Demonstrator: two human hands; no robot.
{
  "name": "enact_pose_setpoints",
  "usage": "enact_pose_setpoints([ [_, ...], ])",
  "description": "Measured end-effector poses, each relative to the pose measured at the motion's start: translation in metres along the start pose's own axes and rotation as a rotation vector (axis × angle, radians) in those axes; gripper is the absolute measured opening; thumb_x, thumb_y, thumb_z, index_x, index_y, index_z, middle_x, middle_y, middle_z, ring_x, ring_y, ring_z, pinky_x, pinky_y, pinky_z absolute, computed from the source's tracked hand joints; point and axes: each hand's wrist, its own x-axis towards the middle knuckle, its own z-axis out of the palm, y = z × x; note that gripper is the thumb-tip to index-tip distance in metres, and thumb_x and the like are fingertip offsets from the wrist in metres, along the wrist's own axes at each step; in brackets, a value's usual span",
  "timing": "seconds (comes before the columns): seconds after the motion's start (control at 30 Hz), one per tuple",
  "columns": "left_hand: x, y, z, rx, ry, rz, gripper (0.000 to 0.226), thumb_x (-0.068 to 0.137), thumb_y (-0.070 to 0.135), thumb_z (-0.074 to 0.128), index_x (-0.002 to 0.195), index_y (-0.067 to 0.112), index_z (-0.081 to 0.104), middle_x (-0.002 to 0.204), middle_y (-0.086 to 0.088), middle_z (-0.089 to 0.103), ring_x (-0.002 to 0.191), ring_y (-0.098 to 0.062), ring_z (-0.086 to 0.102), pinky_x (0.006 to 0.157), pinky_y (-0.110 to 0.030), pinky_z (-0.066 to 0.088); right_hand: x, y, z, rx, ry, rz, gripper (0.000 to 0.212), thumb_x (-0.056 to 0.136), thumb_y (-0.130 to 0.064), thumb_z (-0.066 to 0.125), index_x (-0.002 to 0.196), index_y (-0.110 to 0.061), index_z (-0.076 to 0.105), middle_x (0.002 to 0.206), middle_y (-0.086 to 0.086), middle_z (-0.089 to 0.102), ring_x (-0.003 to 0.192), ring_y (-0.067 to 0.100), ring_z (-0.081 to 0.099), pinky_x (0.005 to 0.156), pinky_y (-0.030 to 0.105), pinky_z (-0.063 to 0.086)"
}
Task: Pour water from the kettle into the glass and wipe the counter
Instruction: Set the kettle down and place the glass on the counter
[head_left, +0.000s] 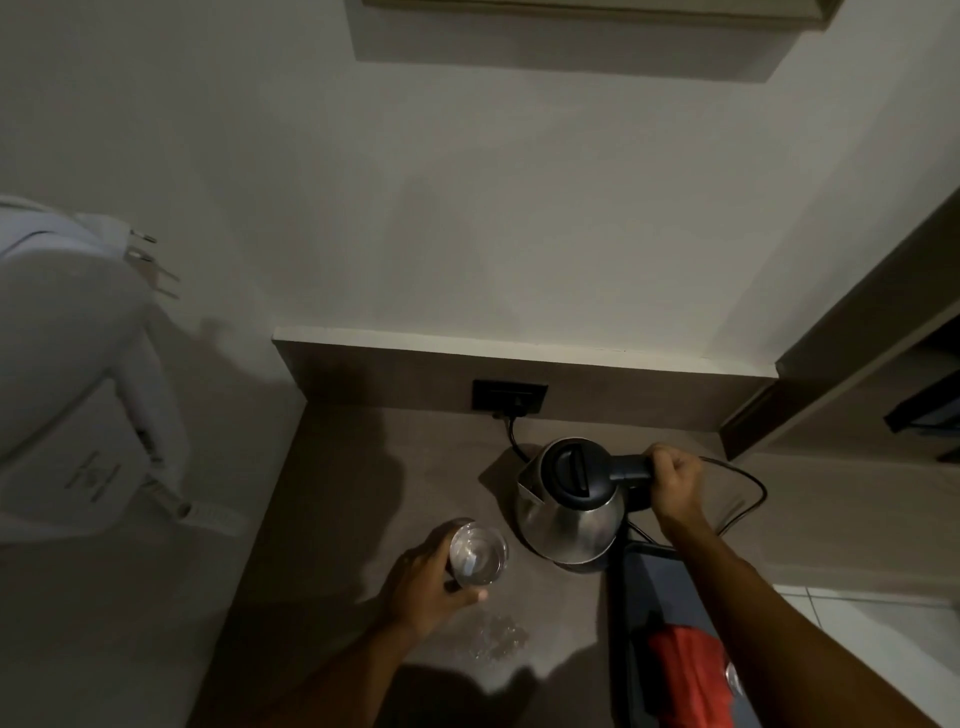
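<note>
A steel kettle (569, 512) with a black lid stands upright on the grey-brown counter (363, 499), its spout turned to the left. My right hand (675, 480) is closed around its black handle. Just left of the kettle's base, a clear glass (478, 552) stands on the counter, and my left hand (423, 584) wraps around it from the near left. A small puddle of water (498, 639) lies on the counter in front of the glass. A red cloth (685, 670) rests on a dark tray (644, 597) under my right forearm.
The kettle's black cord (748, 499) loops right of the handle and runs to a black wall socket (509, 397) on the low backsplash. A white appliance (78, 395) stands off the counter's left edge. A shelf unit (883, 364) borders the right side.
</note>
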Motion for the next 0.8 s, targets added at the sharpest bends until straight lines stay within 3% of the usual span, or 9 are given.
enact_pose_setpoints([
  [0.13,-0.001,0.0,0.0,-0.014,0.009,0.0,0.09,0.07,0.04,0.087,0.146,0.034,0.039,0.142,0.009,0.057,0.13,-0.013,0.054,0.104,-0.035,0.053,0.008,0.002,-0.017,-0.025,0.041,-0.018,0.028,0.076,-0.026,0.045,0.052,-0.011,0.049,0.05,0.002,0.043,0.043,0.002,0.038,0.042,0.02,0.031],
  [0.23,-0.002,-0.001,0.0,-0.027,0.009,0.003,0.09,0.069,0.041,0.087,0.145,0.035,0.039,0.14,0.01,0.058,0.127,-0.012,0.056,0.101,-0.033,0.055,0.011,0.007,-0.03,-0.023,0.056,0.006,0.028,0.077,-0.025,0.044,0.05,-0.016,0.047,0.046,-0.012,0.044,0.044,0.002,0.037,0.043,0.022,0.028],
  [0.33,-0.002,-0.001,-0.001,-0.038,0.01,0.002,0.092,0.067,0.042,0.088,0.144,0.037,0.039,0.138,0.01,0.06,0.124,-0.012,0.058,0.098,-0.031,0.057,0.005,0.013,-0.036,-0.002,0.043,0.012,0.03,0.081,-0.024,0.042,0.053,-0.018,0.049,0.051,-0.011,0.049,0.047,0.002,0.041,0.045,0.021,0.032],
  [0.43,-0.002,-0.003,0.0,-0.057,0.011,0.0,0.093,0.066,0.041,0.089,0.144,0.037,0.039,0.136,0.01,0.061,0.12,-0.012,0.06,0.094,-0.029,0.058,-0.004,0.019,-0.04,-0.008,0.097,0.063,0.031,0.084,-0.025,0.039,0.063,-0.013,0.057,0.066,0.01,0.053,0.053,0.001,0.049,0.053,0.022,0.04],
  [0.57,-0.001,-0.004,0.003,-0.086,0.016,-0.015,0.092,0.065,0.037,0.091,0.144,0.036,0.042,0.134,0.009,0.062,0.117,-0.011,0.061,0.091,-0.025,0.059,-0.009,0.016,-0.035,-0.084,0.047,0.045,0.025,0.091,-0.003,0.04,0.078,0.002,0.061,0.068,0.006,0.05,0.058,-0.008,0.053,0.055,0.008,0.038],
  [0.63,0.0,-0.006,0.005,-0.074,0.028,0.003,0.092,0.065,0.036,0.091,0.144,0.029,0.044,0.135,0.004,0.063,0.12,-0.013,0.06,0.094,-0.026,0.057,-0.009,0.007,-0.029,-0.109,0.034,0.015,0.025,0.089,0.005,0.04,0.073,0.005,0.059,0.065,0.012,0.052,0.055,0.0,0.05,0.053,0.006,0.035],
  [0.7,-0.001,-0.007,0.008,-0.086,0.027,0.0,0.091,0.065,0.031,0.092,0.143,0.023,0.046,0.135,0.001,0.063,0.121,-0.015,0.06,0.092,-0.016,0.054,-0.009,0.002,-0.027,-0.144,-0.021,-0.047,0.029,0.086,0.007,0.038,0.063,0.012,0.055,0.061,0.021,0.051,0.051,0.009,0.037,0.05,0.012,0.033],
  [0.8,0.0,-0.01,0.012,-0.118,0.025,-0.02,0.089,0.065,0.023,0.093,0.141,0.021,0.048,0.134,0.003,0.06,0.121,-0.014,0.058,0.081,0.002,0.044,-0.007,0.002,-0.032,-0.133,-0.041,-0.08,0.034,0.082,-0.005,0.036,0.056,0.01,0.05,0.058,0.017,0.046,0.051,0.016,0.038,0.047,0.027,0.03],
])
